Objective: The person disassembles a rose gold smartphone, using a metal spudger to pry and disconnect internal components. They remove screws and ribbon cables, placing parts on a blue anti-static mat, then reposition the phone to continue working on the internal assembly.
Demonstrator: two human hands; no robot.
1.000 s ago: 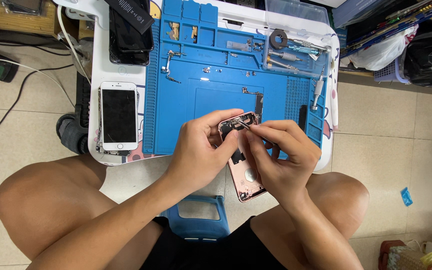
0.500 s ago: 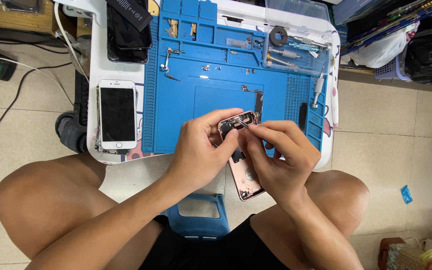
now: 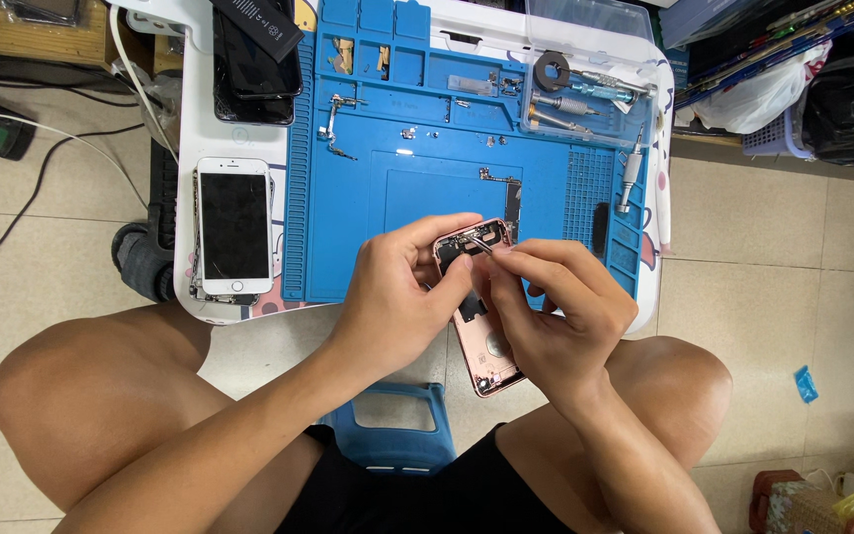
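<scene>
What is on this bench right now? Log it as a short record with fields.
Left hand: grips the top edge of the pink phone shell
Right hand: pinches a thin tool at the shell's top; tool tip too small to tell
Work surface: blue mat on a white table
Beside mat: white phone, face up
Mat's far right: screwdrivers

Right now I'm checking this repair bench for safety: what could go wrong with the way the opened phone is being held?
The rose-gold phone housing hangs past the edge of the blue mat, held only by the left hand; a slip could drop it. The right hand works a thin tool inside its top end, where a jerk might scratch parts. Loose small parts on the mat could be knocked away.
</scene>
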